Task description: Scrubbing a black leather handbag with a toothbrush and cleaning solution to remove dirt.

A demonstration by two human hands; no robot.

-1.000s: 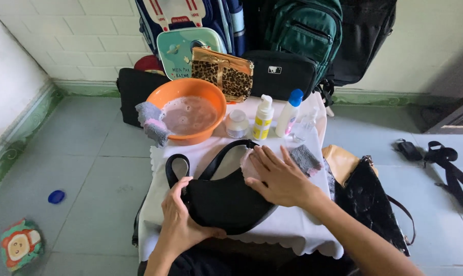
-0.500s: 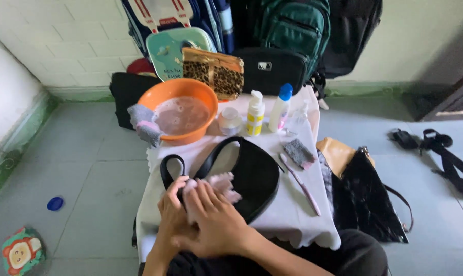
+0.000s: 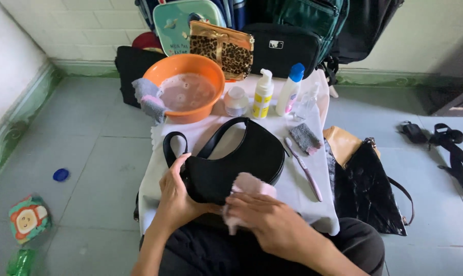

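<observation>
A black handbag (image 3: 241, 163) is laid flat on the white-covered desk (image 3: 303, 189), near its front edge, with the curved strap arched toward the orange basin (image 3: 188, 94). The bag's left end is gripped by the left hand (image 3: 177, 197), whose fingers are closed around the edge just below the strap loop. A pale pink cloth (image 3: 246, 186) is pinched in the right hand (image 3: 269, 220) and pressed against the bag's lower front face; that grip is closed on the cloth. Just right of the bag a toothbrush (image 3: 305, 171) and a small grey sponge (image 3: 307, 138) are seen lying on the desk. Behind the bag a small white jar (image 3: 236, 100), a yellow pump bottle (image 3: 263, 94) and a blue-capped bottle (image 3: 289, 91) are lined up. Foamy water is held in the basin, and a grey rag (image 3: 148, 98) is draped over its rim.
</observation>
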